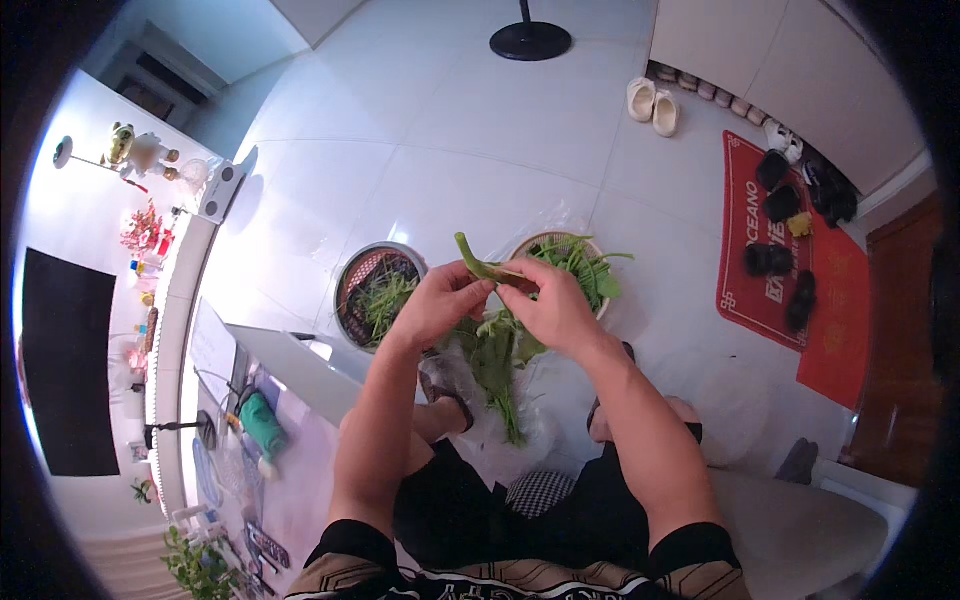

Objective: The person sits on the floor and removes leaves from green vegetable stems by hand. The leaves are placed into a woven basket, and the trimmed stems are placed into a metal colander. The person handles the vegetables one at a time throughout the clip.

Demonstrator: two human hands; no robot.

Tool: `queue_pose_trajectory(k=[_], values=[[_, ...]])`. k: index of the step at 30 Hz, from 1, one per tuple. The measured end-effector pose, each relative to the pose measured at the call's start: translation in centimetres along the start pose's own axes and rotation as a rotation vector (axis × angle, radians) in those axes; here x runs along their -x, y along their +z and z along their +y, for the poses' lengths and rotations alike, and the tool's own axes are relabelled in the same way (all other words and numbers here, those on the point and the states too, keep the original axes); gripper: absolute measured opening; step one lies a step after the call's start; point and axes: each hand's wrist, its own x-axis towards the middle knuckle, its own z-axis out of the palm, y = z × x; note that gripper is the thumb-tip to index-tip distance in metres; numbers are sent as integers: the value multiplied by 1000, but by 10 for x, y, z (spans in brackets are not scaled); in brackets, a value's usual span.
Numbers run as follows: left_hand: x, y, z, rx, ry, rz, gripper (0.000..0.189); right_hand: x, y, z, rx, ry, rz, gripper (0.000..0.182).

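A thick green vegetable stem is held up between both hands over the floor. My left hand pinches it near its middle with thumb and fingers. My right hand grips a thinner, leafy part just to the right; the fingers hide where the pieces join. Below my hands, a bunch of leafy greens lies on a clear plastic bag between my feet. To the right, a tan woven basket holds green leaves and stems. On the left, a round grey bin contains green scraps.
At the left stands a low table with a green pouch and remote controls. A red doormat with several shoes lies at the right. Pale slippers and a black round stand base are farther off. A grey stool is at lower right.
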Motion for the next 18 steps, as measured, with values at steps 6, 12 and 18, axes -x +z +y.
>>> queue_pose_trajectory(k=[6, 12, 18], values=[[-12, 6, 5, -254, 94, 75, 20, -2, -2, 7, 135, 12, 130, 19], [-11, 6, -9, -147, 398, 148, 18, -3, -1, 12, -50, 138, 85, 18], [-2, 10, -2, -38, 348, 150, 20, -2, 2, 16, -60, 120, -1, 18]])
